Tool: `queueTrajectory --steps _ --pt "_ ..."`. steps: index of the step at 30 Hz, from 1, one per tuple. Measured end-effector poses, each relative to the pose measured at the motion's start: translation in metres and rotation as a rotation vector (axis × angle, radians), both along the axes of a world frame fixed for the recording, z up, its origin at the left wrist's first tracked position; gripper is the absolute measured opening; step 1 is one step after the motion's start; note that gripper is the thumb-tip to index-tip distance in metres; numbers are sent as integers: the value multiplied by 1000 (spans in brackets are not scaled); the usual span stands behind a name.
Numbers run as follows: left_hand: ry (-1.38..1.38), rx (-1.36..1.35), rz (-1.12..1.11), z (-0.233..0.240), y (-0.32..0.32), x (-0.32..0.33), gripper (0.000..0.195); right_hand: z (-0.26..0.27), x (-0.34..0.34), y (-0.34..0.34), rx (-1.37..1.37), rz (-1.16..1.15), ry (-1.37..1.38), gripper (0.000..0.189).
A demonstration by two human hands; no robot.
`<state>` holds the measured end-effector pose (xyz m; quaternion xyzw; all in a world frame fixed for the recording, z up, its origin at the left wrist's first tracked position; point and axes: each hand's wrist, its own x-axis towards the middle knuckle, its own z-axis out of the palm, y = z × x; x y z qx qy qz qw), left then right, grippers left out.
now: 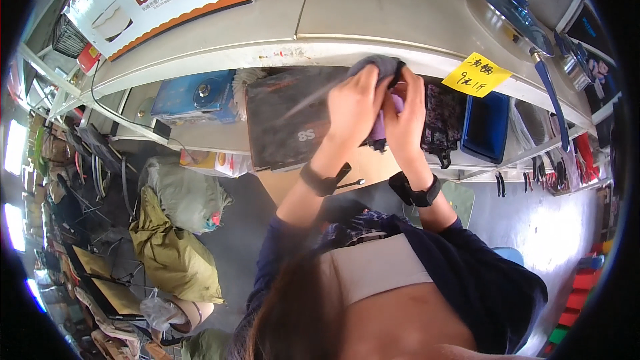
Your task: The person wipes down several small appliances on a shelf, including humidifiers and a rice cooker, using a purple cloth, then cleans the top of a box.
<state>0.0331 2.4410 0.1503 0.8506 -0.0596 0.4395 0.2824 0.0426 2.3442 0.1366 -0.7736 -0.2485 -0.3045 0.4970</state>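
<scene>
Close together at the front edge of the white shelf (340, 50), both hands hold a bundled grey fabric piece (375, 66) with a black edge. My left hand (354, 102) pinches it from the left with bent fingers. From the right, my right hand (407, 112) grips the black edge. Lilac fabric (378, 127) shows between and below the hands; whether it belongs to the grey piece I cannot tell. Behind the left hand is a dark printed carton (285, 120) on the lower shelf. Each wrist wears a black band.
Above left stands a white and orange printed box (175, 5). A lidded steel pan (510, 15) sits at upper right, near a yellow handwritten tag (477, 74). A blue plastic bin (485, 127) and a blue box (192, 95) occupy the lower shelf. Stuffed sacks (175, 255) lie on the floor.
</scene>
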Motion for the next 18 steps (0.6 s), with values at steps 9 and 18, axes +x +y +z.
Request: queueTrajectory --steps 9,18 --pt "-22 -325 229 1 70 -29 9 15 0 72 -79 336 -109 31" --pt "125 -223 207 -8 23 -17 23 -10 9 22 36 256 -37 36"
